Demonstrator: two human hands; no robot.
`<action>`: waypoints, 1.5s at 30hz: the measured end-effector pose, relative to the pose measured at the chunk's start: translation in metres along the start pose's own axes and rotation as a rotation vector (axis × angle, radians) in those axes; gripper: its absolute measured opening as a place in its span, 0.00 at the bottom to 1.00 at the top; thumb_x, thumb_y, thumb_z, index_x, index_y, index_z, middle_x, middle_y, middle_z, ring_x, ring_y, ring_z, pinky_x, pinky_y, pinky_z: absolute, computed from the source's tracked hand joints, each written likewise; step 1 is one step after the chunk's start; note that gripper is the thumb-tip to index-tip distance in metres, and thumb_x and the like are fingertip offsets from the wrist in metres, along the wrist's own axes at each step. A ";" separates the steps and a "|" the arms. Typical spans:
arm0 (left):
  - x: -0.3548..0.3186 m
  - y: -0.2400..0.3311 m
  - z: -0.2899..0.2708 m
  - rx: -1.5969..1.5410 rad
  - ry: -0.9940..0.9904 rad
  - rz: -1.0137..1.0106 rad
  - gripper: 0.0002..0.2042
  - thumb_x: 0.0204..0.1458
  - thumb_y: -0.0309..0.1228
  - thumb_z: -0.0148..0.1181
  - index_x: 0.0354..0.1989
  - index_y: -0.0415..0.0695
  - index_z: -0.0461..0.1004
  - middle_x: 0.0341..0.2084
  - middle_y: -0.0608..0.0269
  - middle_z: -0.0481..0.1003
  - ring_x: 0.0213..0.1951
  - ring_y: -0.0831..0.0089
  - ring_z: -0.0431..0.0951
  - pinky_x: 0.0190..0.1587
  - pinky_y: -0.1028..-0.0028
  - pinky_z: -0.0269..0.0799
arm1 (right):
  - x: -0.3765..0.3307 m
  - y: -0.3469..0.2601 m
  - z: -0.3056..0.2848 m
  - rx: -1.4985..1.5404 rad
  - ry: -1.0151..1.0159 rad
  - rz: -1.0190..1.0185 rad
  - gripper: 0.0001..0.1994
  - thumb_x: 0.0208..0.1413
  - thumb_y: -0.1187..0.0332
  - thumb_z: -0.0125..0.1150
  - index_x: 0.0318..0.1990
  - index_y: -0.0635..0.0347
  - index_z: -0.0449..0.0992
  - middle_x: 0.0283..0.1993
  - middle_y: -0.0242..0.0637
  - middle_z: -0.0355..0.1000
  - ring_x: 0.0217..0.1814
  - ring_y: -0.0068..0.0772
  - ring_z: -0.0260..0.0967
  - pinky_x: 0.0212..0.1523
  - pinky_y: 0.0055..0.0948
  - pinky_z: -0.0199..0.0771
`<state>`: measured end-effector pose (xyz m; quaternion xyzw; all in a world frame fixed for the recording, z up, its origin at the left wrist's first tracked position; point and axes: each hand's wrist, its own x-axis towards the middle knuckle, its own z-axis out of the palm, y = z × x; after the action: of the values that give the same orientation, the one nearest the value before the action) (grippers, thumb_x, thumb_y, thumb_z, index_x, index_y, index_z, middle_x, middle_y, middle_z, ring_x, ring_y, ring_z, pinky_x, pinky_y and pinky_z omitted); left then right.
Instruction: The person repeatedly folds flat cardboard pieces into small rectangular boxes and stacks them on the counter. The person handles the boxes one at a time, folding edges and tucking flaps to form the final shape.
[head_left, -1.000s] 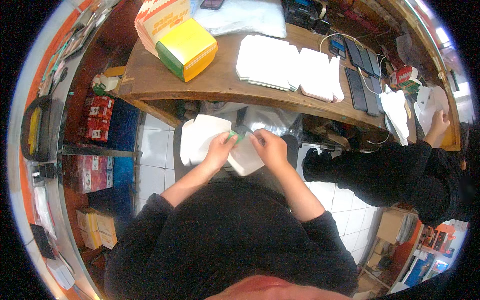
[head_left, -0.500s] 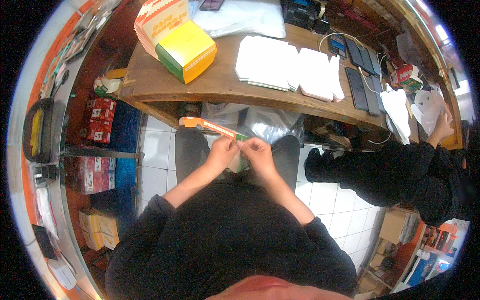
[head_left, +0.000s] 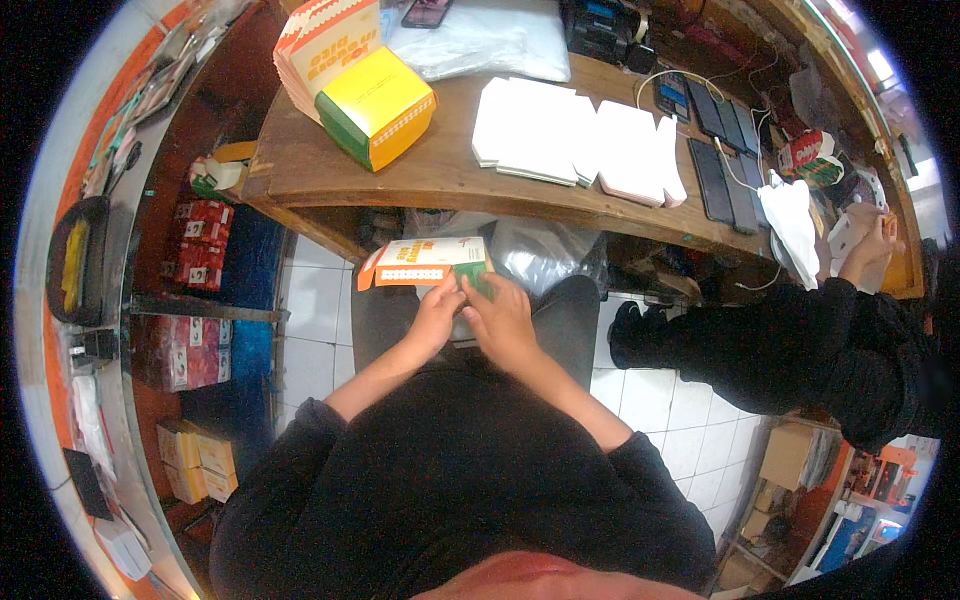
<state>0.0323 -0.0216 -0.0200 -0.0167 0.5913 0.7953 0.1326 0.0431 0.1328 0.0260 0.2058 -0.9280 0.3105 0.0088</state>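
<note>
Above my lap I hold a partly folded cardboard box [head_left: 425,256], with a cream printed panel, an orange edge strip and a green side. My left hand [head_left: 437,318] pinches its near edge around the orange and green join. Against the green side, my right hand [head_left: 502,316] is closed with fingers over the panel and thumb near the left hand. A yellow and green folded box [head_left: 378,105] with its lid up stands on the wooden table, several nested open lids rising behind it. Stacks of white flat box blanks [head_left: 530,130] lie to its right.
Several phones [head_left: 712,175] with white charging cables lie at the table's [head_left: 440,165] right. A plastic-wrapped pack [head_left: 490,40] and a black machine [head_left: 600,35] are at the back. At the right, another person's hand [head_left: 868,245] holds a white piece. Shelves with red boxes [head_left: 200,240] stand left.
The box in my hands has turned from nearly edge-on so its printed panel faces up. My right fingers have shifted onto the green side. The other person's hand has moved slightly.
</note>
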 end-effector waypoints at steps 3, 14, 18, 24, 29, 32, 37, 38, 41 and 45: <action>-0.001 0.005 -0.002 -0.171 0.004 -0.120 0.19 0.62 0.28 0.45 0.61 0.39 0.62 0.55 0.64 0.69 0.56 0.75 0.68 0.58 0.71 0.63 | -0.004 -0.004 0.002 -0.142 0.076 -0.067 0.21 0.58 0.66 0.54 0.61 0.51 0.70 0.60 0.47 0.63 0.64 0.52 0.57 0.63 0.48 0.55; -0.018 0.002 0.023 0.812 0.087 0.345 0.11 0.53 0.29 0.56 0.42 0.37 0.73 0.33 0.45 0.77 0.42 0.48 0.78 0.43 0.60 0.72 | 0.024 -0.021 -0.029 0.120 0.123 -0.115 0.26 0.54 0.64 0.62 0.62 0.52 0.67 0.54 0.48 0.70 0.57 0.53 0.68 0.55 0.41 0.69; -0.003 0.017 0.026 0.898 -0.218 0.027 0.15 0.53 0.32 0.57 0.47 0.38 0.73 0.37 0.42 0.77 0.44 0.49 0.78 0.46 0.58 0.72 | 0.037 0.018 -0.001 0.053 0.173 -0.159 0.19 0.58 0.63 0.54 0.58 0.38 0.70 0.40 0.38 0.78 0.38 0.48 0.76 0.37 0.43 0.76; -0.001 0.064 -0.026 -0.278 -0.092 -0.354 0.18 0.62 0.40 0.54 0.50 0.37 0.71 0.39 0.54 0.79 0.41 0.64 0.81 0.45 0.68 0.77 | 0.044 0.023 -0.041 0.045 -0.132 -0.001 0.10 0.61 0.62 0.53 0.47 0.43 0.76 0.41 0.36 0.76 0.40 0.47 0.75 0.37 0.40 0.75; -0.004 0.077 -0.021 -0.222 0.018 -0.251 0.17 0.62 0.39 0.54 0.47 0.36 0.73 0.37 0.56 0.79 0.37 0.70 0.81 0.40 0.76 0.77 | 0.044 0.016 -0.046 0.230 0.078 -0.103 0.08 0.57 0.62 0.60 0.42 0.48 0.78 0.37 0.34 0.74 0.36 0.42 0.74 0.35 0.37 0.74; 0.000 0.071 -0.016 -0.117 0.111 -0.147 0.14 0.61 0.36 0.56 0.43 0.36 0.75 0.33 0.59 0.79 0.34 0.74 0.80 0.38 0.77 0.76 | 0.040 0.008 -0.042 0.392 0.097 0.075 0.07 0.53 0.65 0.65 0.38 0.55 0.79 0.34 0.33 0.73 0.33 0.32 0.71 0.33 0.30 0.71; 0.001 0.076 -0.004 0.057 0.134 -0.024 0.10 0.59 0.30 0.59 0.41 0.35 0.77 0.31 0.62 0.80 0.31 0.78 0.79 0.36 0.80 0.73 | 0.036 0.008 -0.033 0.575 0.210 0.167 0.07 0.52 0.69 0.68 0.33 0.63 0.78 0.30 0.29 0.69 0.31 0.20 0.65 0.33 0.20 0.65; 0.001 0.075 -0.004 0.082 0.123 0.003 0.10 0.58 0.29 0.59 0.41 0.34 0.78 0.30 0.63 0.80 0.30 0.78 0.79 0.36 0.80 0.73 | 0.035 0.010 -0.032 0.588 0.214 0.168 0.07 0.52 0.69 0.68 0.33 0.64 0.78 0.30 0.29 0.70 0.31 0.19 0.65 0.33 0.20 0.65; 0.000 0.077 0.002 0.207 0.159 0.077 0.09 0.56 0.27 0.60 0.42 0.36 0.79 0.29 0.60 0.81 0.29 0.78 0.78 0.35 0.79 0.72 | 0.033 0.010 -0.030 0.636 0.210 0.175 0.07 0.53 0.69 0.68 0.33 0.64 0.78 0.30 0.29 0.70 0.31 0.19 0.65 0.33 0.20 0.65; 0.000 0.090 0.009 0.717 0.256 0.354 0.10 0.50 0.24 0.61 0.41 0.40 0.80 0.26 0.55 0.79 0.26 0.71 0.78 0.33 0.74 0.73 | 0.031 -0.007 -0.037 0.689 0.148 0.196 0.08 0.53 0.69 0.68 0.32 0.65 0.78 0.30 0.28 0.70 0.31 0.17 0.65 0.33 0.20 0.65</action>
<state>0.0131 -0.0368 0.0671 0.0336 0.8360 0.5413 -0.0830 0.0134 0.1373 0.0642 0.0838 -0.7810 0.6184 -0.0236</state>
